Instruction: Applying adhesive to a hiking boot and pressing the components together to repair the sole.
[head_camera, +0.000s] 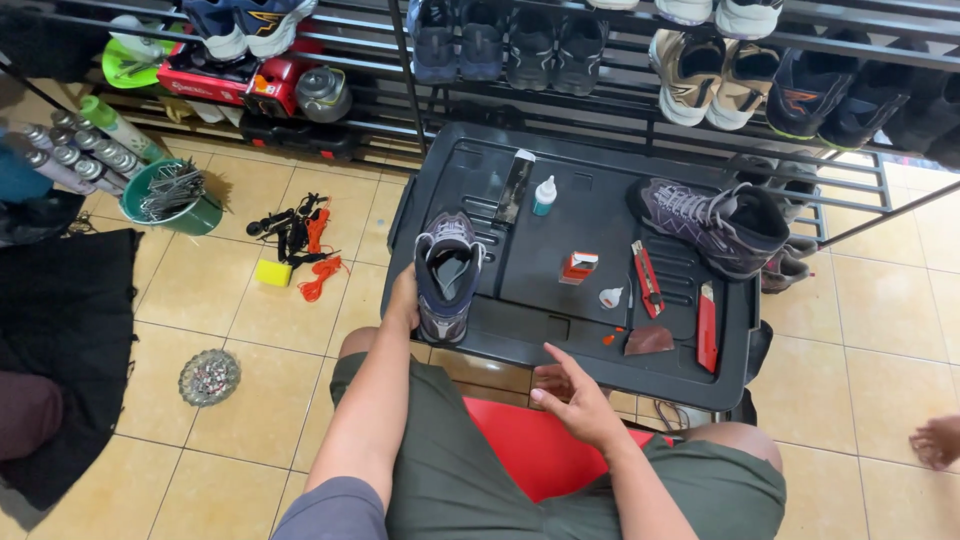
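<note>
The open, empty right hand (580, 395) hovers at the near rim of the black plastic tray-table (590, 215), so the left hand (404, 300), gripping the upright grey-purple hiking shoe (448, 275) at the tray's left edge, should probably steady it.

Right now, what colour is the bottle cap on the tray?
Teal, on the white bottle; head view.

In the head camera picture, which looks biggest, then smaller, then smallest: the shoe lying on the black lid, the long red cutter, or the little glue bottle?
1. The shoe lying on the black lid, by far.
2. The long red cutter.
3. The little glue bottle. It lies farther from the camera, so it may look slightly smaller than it is.
</note>
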